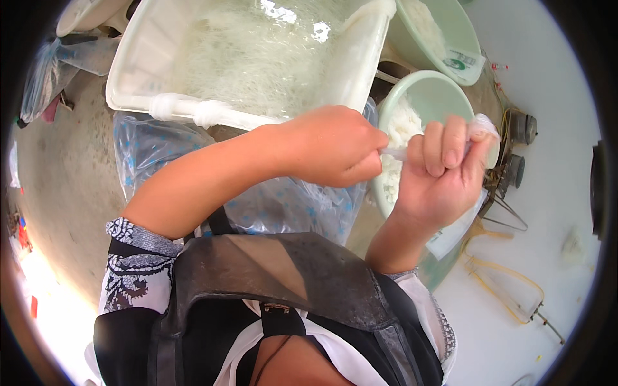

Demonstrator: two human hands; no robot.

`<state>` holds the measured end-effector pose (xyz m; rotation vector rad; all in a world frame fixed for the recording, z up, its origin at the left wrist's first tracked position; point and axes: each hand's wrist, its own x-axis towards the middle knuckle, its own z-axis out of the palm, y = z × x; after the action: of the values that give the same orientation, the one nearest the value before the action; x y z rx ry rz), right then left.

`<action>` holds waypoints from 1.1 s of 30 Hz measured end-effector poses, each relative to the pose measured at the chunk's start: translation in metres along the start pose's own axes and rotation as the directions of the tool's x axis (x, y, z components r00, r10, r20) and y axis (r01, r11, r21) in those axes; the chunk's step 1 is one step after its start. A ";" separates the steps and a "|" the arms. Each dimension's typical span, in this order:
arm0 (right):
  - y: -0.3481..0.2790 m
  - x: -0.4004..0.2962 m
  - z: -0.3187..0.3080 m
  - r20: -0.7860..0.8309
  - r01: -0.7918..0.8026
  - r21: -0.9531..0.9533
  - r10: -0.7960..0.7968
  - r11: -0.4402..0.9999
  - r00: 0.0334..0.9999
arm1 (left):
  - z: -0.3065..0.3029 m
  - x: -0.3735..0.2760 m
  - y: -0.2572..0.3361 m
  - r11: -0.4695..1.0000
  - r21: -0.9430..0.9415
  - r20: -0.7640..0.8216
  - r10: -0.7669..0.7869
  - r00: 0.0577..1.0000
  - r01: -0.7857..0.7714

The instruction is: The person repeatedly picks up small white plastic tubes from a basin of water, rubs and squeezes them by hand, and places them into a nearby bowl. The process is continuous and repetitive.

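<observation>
My left hand (333, 147) is a fist, back upward, in front of the near right corner of a white rectangular plastic tub (241, 120). My right hand (442, 169), palm towards me with curled fingers, is over a pale green plastic basin (437, 79) holding white stringy material (403, 120). A short length of translucent white material (395, 153) runs between both hands, gripped at each end. More of this white material (483, 126) wraps around the tip of my right thumb. Liquid and many fine pale strands (251, 67) fill the tub.
White bundles (210, 113) wrap the tub's near rim. Clear plastic sheeting with blue marks (289, 207) hangs below it. Another green basin (466, 38) with white material stands at the upper right. A metal device (516, 171) and a yellow-framed item (512, 270) are by the white wall.
</observation>
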<state>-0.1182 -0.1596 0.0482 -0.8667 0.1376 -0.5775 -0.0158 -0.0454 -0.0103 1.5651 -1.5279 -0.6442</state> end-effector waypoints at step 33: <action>0.039 0.009 0.009 0.087 0.328 -0.750 -0.405 0.574 0.910 | 0.003 0.004 0.020 0.995 0.074 -0.533 0.094 0.841 -0.064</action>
<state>-0.0914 -0.1386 0.0254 -1.7241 0.3026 -0.9897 -0.0292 -0.0477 0.0056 1.5435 -1.1765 -0.0912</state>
